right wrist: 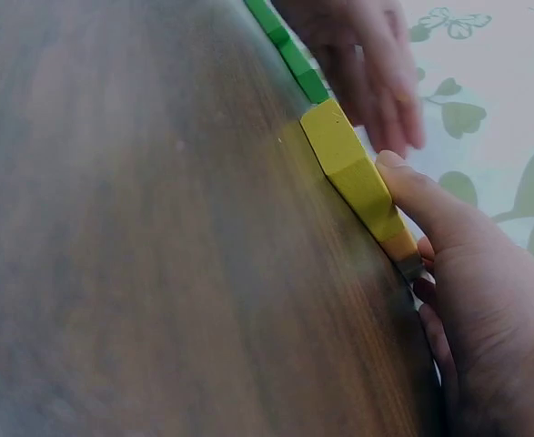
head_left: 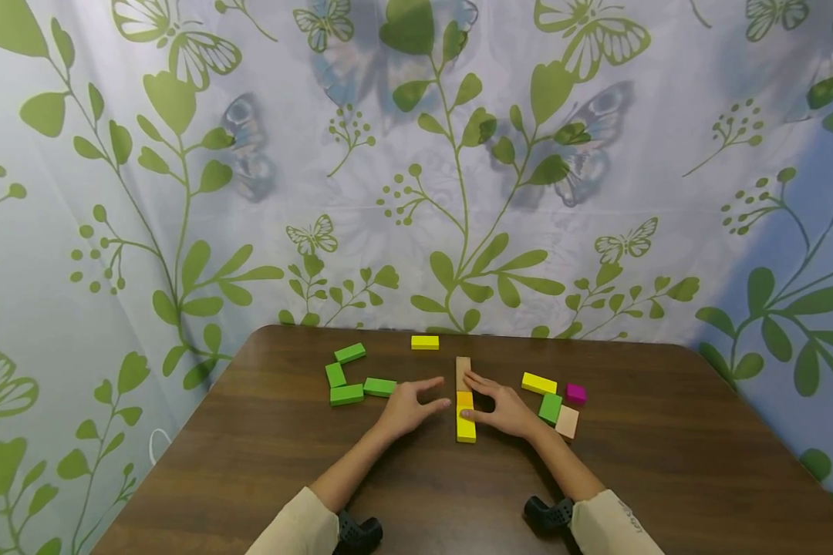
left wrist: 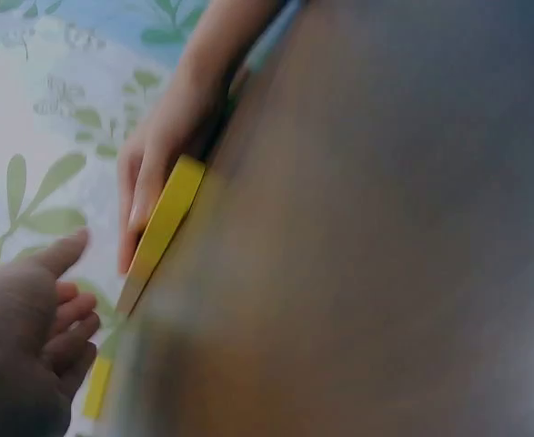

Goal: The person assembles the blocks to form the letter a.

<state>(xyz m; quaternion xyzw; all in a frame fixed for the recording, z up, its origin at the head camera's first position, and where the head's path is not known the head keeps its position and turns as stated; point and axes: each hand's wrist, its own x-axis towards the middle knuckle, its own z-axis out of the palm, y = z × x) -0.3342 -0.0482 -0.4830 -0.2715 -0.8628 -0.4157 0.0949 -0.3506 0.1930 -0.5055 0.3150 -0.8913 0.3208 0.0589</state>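
Note:
A straight row of blocks runs away from me on the brown table: a yellow block (head_left: 466, 428) nearest, an orange block (head_left: 464, 398) in the middle, a plain wooden block (head_left: 463, 370) at the far end. My right hand (head_left: 507, 408) lies along the row's right side, thumb on the yellow block and fingertips at the wooden one. To the left of the row, my left hand (head_left: 404, 412) hovers with thumb and fingers spread and nothing between them. The right wrist view shows the right thumb (right wrist: 408, 177) against the yellow block's edge.
Several green blocks (head_left: 347, 395) lie left of the left hand. A lone yellow block (head_left: 425, 342) is near the table's back edge. Right of the right hand are another yellow block (head_left: 539, 382), a green block (head_left: 550, 408), a magenta block (head_left: 576, 394) and a wooden block (head_left: 567, 422).

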